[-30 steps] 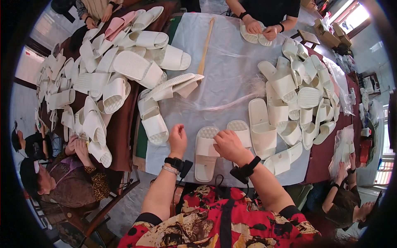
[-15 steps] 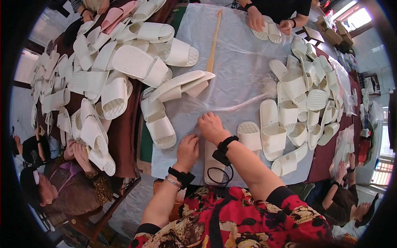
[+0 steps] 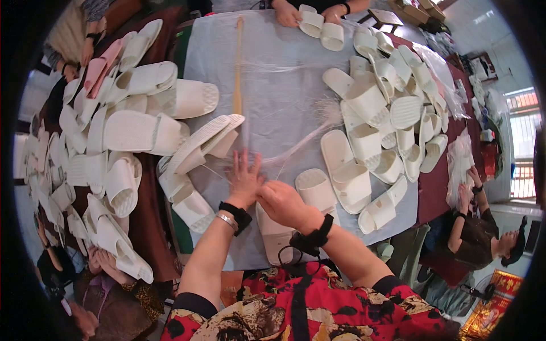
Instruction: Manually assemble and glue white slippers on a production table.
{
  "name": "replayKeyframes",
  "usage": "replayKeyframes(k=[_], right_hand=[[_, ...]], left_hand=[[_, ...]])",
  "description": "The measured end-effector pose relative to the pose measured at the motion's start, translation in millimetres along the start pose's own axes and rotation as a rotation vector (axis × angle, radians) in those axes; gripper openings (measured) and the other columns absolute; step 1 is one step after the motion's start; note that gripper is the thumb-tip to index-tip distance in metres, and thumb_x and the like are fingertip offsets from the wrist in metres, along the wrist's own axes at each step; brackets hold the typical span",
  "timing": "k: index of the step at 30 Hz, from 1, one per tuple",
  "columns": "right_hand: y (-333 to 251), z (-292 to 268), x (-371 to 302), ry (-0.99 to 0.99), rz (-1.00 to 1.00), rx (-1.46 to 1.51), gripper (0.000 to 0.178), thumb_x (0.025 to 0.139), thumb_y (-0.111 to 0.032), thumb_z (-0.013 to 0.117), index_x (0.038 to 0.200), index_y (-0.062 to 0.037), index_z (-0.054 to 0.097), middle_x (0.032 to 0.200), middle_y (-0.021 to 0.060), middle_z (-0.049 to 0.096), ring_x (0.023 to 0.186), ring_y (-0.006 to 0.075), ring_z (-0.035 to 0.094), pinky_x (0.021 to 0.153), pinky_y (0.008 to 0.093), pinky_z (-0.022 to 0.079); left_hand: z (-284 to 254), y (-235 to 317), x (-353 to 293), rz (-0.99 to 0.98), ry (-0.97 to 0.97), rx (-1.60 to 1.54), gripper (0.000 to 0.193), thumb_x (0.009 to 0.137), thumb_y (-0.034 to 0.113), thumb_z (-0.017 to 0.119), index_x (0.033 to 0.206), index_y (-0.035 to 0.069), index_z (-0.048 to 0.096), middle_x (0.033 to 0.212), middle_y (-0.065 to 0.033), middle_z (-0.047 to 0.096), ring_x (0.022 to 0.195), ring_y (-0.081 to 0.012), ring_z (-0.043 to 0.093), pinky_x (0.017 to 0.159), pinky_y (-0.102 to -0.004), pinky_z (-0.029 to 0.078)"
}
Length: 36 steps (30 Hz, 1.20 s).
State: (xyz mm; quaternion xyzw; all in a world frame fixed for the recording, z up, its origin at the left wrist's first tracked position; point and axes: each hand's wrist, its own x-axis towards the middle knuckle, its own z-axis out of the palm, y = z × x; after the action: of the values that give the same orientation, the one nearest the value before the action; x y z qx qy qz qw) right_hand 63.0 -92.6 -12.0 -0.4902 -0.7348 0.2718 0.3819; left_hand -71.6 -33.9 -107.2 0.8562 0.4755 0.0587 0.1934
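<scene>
Close together above the grey table cover, my two hands meet near the inner ends of the slippers. My left hand [image 3: 244,183] is open, fingers spread and pointing away from me. Beside it my right hand [image 3: 282,203] is closed in a pinch, and a thin clear strand [image 3: 279,170] seems to rise from its fingertips. Below my right wrist lies a white slipper [image 3: 277,250], partly hidden by the hand and a black wristband. A bundle of clear strands [image 3: 304,141] with a frayed far end stretches across the cover just beyond my hands.
White slippers heap up on the left [image 3: 142,131], with a pink slipper [image 3: 103,68] among them, and on the right [image 3: 375,102]. A wooden stick [image 3: 238,68] lies lengthwise. Across the table, a person's hands [image 3: 289,15] hold white slippers [image 3: 321,27]. More people sit at both sides.
The view has swung right, so the table sits further left. My left hand has gone from curled to spread fingers. My right hand has drawn back beside it and closed into a pinch.
</scene>
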Motion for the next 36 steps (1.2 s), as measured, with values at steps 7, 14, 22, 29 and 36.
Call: replayKeyframes(k=[7,14,22,29,36], right_hand=[[-33.9,-133.7,-75.9,0.353,0.305,-0.182,0.011,0.078,0.002,0.061,0.086,-0.0044,0.059,0.074,0.0104,0.06,0.064,0.0259,0.058,0.055,0.034,0.045],[-36.3,-272.9,-185.3,1.154,0.421,-0.579,0.006,0.095,-0.007,0.053,0.094,-0.0026,0.057,0.079,-0.0034,0.053,0.066,0.0061,0.044,0.059,0.021,0.038],[-44.7,-215.4,-201.0,0.476,0.719,-0.634,0.004,0.084,-0.006,0.062,0.085,-0.0019,0.062,0.076,0.0137,0.063,0.065,0.0256,0.062,0.06,0.0358,0.048],[-43.8,-106.3,-209.1,0.061,0.398,-0.261,0.008,0.078,-0.01,0.065,0.08,-0.0063,0.058,0.063,0.0101,0.058,0.058,0.0289,0.059,0.051,0.039,0.047],[-26.7,-74.9,-231.9,-0.112,0.362,-0.198,0.01,0.081,-0.013,0.062,0.079,-0.0062,0.055,0.063,0.01,0.058,0.059,0.0293,0.06,0.05,0.0399,0.047]], left_hand=[[4.5,-20.1,50.0,-0.243,0.006,0.202,0.055,0.092,0.04,0.047,0.143,0.023,0.035,0.152,-0.0144,0.019,0.14,-0.0371,0.013,0.105,-0.0682,0.011],[10.7,-11.1,67.7,-0.354,0.034,0.253,0.05,0.096,0.036,0.043,0.144,0.026,0.033,0.152,-0.0157,0.019,0.139,-0.0383,0.016,0.106,-0.0648,0.014],[-23.6,-25.2,107.4,-0.535,-0.035,0.112,0.06,0.087,0.032,0.054,0.142,0.015,0.035,0.145,-0.0282,0.026,0.133,-0.046,0.025,0.108,-0.0479,0.029],[-67.5,7.4,42.9,-0.137,0.04,-0.087,0.047,0.082,0.025,0.062,0.126,0.01,0.056,0.135,-0.0263,0.044,0.124,-0.0367,0.046,0.101,-0.04,0.038],[-56.9,37.9,-40.7,-0.083,-0.411,-0.452,0.048,0.077,0.024,0.068,0.119,0.004,0.059,0.12,-0.0188,0.059,0.109,-0.0312,0.057,0.094,-0.0388,0.044]])
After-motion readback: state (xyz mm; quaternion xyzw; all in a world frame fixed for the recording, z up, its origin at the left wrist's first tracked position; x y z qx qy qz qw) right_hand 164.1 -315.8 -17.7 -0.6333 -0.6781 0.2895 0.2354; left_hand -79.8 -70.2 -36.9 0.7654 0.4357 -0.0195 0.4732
